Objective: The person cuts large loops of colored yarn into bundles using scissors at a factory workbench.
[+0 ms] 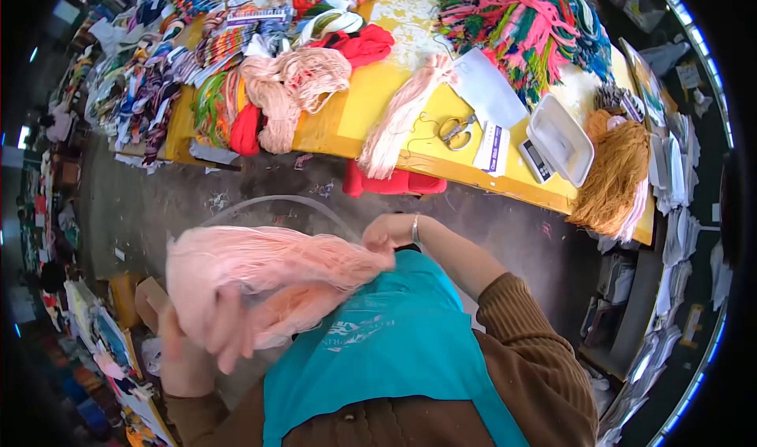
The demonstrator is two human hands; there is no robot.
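A pale pink skein of yarn point(268, 250) stretches in front of my teal apron point(378, 321). My right hand point(386, 231) is closed around its narrow gathered end, near my waist. At the skein's wide looped end is my left hand point(206, 338), blurred by motion. Its fingers look stretched and apart, against or just in front of the strands; whether they touch cannot be made out. On the yellow table point(347, 120) ahead lies another pale pink skein point(406, 116), beside a pair of scissors point(456, 132).
A white plastic tub point(561, 138) sits on a small scale point(536, 160), near brown yarn point(611, 175). Multicoloured yarn point(512, 29) is heaped at the back right, with more skeins point(296, 80) at left. A red stool point(394, 180) stands under the table edge.
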